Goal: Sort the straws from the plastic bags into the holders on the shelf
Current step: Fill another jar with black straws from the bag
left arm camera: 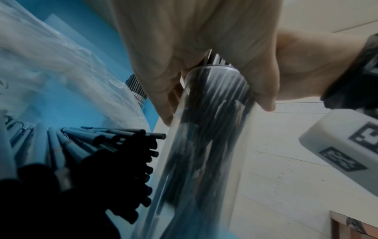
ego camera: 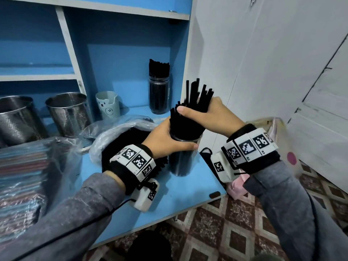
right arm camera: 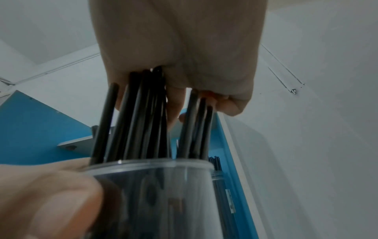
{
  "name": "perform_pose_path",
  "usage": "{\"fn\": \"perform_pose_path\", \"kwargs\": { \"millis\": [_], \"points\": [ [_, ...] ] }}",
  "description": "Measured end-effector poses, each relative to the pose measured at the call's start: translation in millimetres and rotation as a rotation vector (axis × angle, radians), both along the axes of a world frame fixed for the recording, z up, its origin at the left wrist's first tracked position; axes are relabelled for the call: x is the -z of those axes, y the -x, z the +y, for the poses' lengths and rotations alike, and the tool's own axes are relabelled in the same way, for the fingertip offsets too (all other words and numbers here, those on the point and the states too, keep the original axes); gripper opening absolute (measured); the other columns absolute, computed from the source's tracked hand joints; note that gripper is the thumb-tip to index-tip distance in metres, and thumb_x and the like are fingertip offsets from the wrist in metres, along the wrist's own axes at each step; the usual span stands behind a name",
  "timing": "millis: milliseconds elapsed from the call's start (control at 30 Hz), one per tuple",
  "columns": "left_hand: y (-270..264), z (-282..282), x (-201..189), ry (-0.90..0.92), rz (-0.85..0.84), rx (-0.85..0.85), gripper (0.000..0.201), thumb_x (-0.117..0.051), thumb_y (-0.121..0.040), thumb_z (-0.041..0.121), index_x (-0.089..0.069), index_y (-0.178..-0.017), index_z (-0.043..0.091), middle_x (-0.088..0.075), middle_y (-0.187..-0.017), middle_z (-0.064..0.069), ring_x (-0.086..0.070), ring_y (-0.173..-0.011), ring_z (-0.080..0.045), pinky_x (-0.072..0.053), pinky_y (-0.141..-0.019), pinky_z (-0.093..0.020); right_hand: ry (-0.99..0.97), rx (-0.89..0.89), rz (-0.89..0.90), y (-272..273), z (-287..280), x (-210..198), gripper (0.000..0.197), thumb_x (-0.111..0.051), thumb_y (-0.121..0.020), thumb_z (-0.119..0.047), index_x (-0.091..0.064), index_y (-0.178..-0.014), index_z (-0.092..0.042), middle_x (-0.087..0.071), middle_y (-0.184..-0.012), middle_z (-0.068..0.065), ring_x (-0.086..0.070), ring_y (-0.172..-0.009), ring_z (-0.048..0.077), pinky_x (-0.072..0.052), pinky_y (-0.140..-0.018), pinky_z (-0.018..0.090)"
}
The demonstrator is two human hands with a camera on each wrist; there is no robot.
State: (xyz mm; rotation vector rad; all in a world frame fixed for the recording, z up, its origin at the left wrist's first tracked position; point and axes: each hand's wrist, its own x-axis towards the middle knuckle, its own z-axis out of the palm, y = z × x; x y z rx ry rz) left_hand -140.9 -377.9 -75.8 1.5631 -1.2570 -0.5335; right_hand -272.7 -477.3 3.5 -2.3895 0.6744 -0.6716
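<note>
A: Her hands are both on that one holder. The left hand (ego camera: 165, 140) is wrapped round the rim of the clear plastic jar (ego camera: 183, 157), and the right hand (ego camera: 207, 114) is curled over a fat bundle of black straws (ego camera: 190, 113), thumb across the front, with their lower ends already down inside the jar.

B: Is the jar on the surface?

A: It stands near the front corner of the blue surface (ego camera: 188, 187), a bit tilted. Whether its base is fully down I can't tell.

B: The tops look ragged.

A: They are; some stand well above the others and fan out to the right. I'd say keep the left hand firm at the rim, loosen the right hand a little at a time so the high ones slide down, then tap the tops level. Let go all at once and the jar may tip or straws spill.

B: And the rest?

A: More black straws lie in the open plastic bag (ego camera: 116, 132) just left of the jar. A second jar of black straws (ego camera: 159, 91) stands at the back of the shelf, beside a pale bear cup (ego camera: 107, 106) and two perforated steel holders (ego camera: 66, 112).
</note>
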Motion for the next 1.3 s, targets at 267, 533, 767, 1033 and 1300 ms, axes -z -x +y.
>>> {"fn": "perform_pose_path", "kwargs": {
  "millis": [267, 533, 767, 1033, 1300],
  "points": [
    [2.7, 3.1, -1.6, -0.001, -0.007, -0.005, 0.064, -0.092, -0.057, 0.041, -0.049, -0.103, 0.049, -0.062, -0.105, 0.028, -0.054, -0.096, 0.023, -0.04, -0.073, 0.003, 0.167, -0.14, -0.245, 2.4, 14.6, -7.1, 0.053, -0.072, -0.086, -0.026, -0.049, -0.134, -0.023, -0.056, -0.126, -0.005, -0.052, -0.118, 0.008, -0.04, -0.095, 0.015],
    [8.2, 5.1, 8.8, 0.078, 0.164, 0.069, 0.089, -0.09, -0.066, 0.021, -0.039, -0.139, 0.024, -0.059, -0.13, 0.009, -0.055, -0.12, 0.003, -0.044, -0.101, -0.021, 0.284, -0.149, -0.097, -2.9, 28.1, -5.0, 0.019, -0.06, -0.096, -0.024, -0.072, -0.107, -0.014, -0.069, -0.11, -0.003, -0.06, -0.106, 0.009, -0.041, -0.095, 0.018],
    [-26.5, 41.4, -12.4, 0.188, 0.113, -0.105, 0.063, -0.061, -0.082, -0.002, -0.044, -0.131, 0.035, -0.048, -0.135, 0.004, -0.04, -0.137, -0.017, -0.035, -0.112, -0.031, 0.41, -0.127, -0.635, -13.5, 68.2, -11.8, 0.013, -0.064, -0.087, -0.005, -0.066, -0.099, -0.002, -0.061, -0.099, 0.008, -0.058, -0.09, 0.014, -0.046, -0.08, 0.019],
    [-89.3, 92.4, -15.8, 0.077, -0.067, -0.507, 0.027, -0.052, -0.073, 0.01, -0.065, -0.09, 0.027, -0.068, -0.113, -0.011, -0.059, -0.114, -0.027, -0.042, -0.107, -0.039, 0.245, -0.323, -0.024, -73.3, 108.2, 29.5, 0.021, -0.064, -0.09, -0.025, -0.069, -0.101, -0.007, -0.064, -0.101, 0.009, -0.058, -0.101, 0.024, -0.045, -0.093, 0.034],
    [-98.7, 111.6, 7.8, -0.182, -0.05, -0.458, 0.044, -0.045, -0.087, -0.011, -0.068, -0.105, 0.022, -0.047, -0.073, 0.009, -0.039, -0.051, -0.009, -0.031, -0.043, -0.012, 0.169, -0.142, 0.694, -116.3, 125.2, 88.3, 0.064, -0.052, -0.09, -0.058, -0.037, -0.146, -0.03, -0.035, -0.145, 0.02, -0.037, -0.129, 0.043, -0.034, -0.107, 0.044]
  ]
}}
